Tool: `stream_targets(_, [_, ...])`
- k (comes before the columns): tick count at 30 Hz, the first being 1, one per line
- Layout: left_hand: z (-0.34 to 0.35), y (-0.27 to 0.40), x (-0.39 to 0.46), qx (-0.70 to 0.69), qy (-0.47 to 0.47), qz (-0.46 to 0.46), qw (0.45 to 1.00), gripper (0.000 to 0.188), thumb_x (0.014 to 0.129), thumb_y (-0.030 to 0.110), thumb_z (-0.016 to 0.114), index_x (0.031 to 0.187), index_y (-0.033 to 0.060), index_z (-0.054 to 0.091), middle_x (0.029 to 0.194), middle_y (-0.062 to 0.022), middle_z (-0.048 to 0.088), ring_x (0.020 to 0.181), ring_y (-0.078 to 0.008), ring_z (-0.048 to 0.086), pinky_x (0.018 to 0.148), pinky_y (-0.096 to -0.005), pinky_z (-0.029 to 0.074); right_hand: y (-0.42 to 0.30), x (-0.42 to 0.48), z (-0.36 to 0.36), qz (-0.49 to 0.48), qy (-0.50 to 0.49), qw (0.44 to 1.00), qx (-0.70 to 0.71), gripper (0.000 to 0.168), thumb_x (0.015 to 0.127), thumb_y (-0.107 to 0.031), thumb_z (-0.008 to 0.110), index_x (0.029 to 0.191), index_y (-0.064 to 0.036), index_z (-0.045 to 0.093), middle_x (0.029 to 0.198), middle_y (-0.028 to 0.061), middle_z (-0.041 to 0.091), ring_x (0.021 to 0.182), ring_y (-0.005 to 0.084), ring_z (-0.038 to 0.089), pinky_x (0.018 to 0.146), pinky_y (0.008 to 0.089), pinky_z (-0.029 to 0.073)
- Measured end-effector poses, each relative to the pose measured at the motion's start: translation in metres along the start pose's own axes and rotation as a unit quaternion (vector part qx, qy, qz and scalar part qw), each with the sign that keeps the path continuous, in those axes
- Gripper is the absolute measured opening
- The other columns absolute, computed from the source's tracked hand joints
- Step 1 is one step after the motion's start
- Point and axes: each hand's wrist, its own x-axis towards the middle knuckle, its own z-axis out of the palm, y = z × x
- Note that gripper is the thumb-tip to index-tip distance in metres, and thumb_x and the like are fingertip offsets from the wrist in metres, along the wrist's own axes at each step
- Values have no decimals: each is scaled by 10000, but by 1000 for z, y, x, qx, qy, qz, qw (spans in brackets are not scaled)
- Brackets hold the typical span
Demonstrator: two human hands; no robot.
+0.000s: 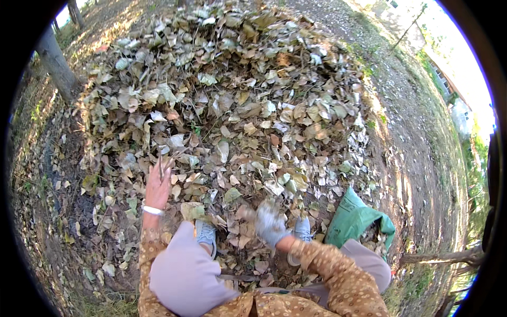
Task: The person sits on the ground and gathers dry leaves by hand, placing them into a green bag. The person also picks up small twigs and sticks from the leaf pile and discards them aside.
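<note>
My bare left hand [157, 191], with a white bangle [153, 210] at the wrist, reaches forward low over the edge of a big heap of dry leaves [237, 107]. A few thin twigs [161, 163] stick out from between its fingers. My right hand [271, 225] wears a greyish glove and is blurred by motion, in front of my right shoe [303, 230]. Loose leaves surround it; whether its fingers hold any cannot be made out. To the right, beside my knee, a green woven sack [348, 218] lies tilted with leaves showing in its mouth.
A tree trunk [57, 65] rises at the left of the heap. My left shoe [206, 233] stands among leaves between my knees. At the right, a bare branch [441, 257] juts in. A dirt strip [412, 130] runs along the right, with buildings beyond.
</note>
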Motion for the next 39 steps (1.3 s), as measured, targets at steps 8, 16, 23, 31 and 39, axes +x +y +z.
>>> stream_targets(8, [-75,116,16,175,55,299,936,362,890,113,501,1246,48,510,1296,-151,503,1278,-340,385,1063,-379,330,70,36,-232,-219,141,944,-204,157,855,-163,497,860,-48,605,866,107,591,661,238,581,674,358,515])
stream_targets(16, [-65,199,15,177,-33,448,876,231,857,83,511,1085,51,522,960,-155,595,926,-352,554,759,-426,450,86,-25,-307,0,42,969,245,185,776,-190,590,865,-67,696,793,52,671,701,129,600,690,302,498])
stream_targets(23, [-35,214,-1,179,-14,415,892,109,875,151,502,946,69,491,763,-156,587,740,-364,595,607,-442,455,63,-32,-301,-43,340,894,-288,719,807,-529,547,1338,-66,403,1380,249,371,1313,403,300,1118,522,81])
stream_targets(31, [-2,267,-20,115,-36,461,879,368,856,460,564,813,95,571,666,-90,539,584,-250,558,538,-367,457,79,36,-248,-203,278,937,-63,283,915,-302,479,1112,-117,563,977,115,628,890,251,623,759,380,512])
stream_targets(39, [-22,243,0,235,58,450,860,221,860,323,584,854,105,544,726,-80,557,656,-291,588,547,-391,453,23,51,-249,-97,205,954,195,272,879,-296,563,1016,-73,639,926,150,642,877,317,613,793,403,489])
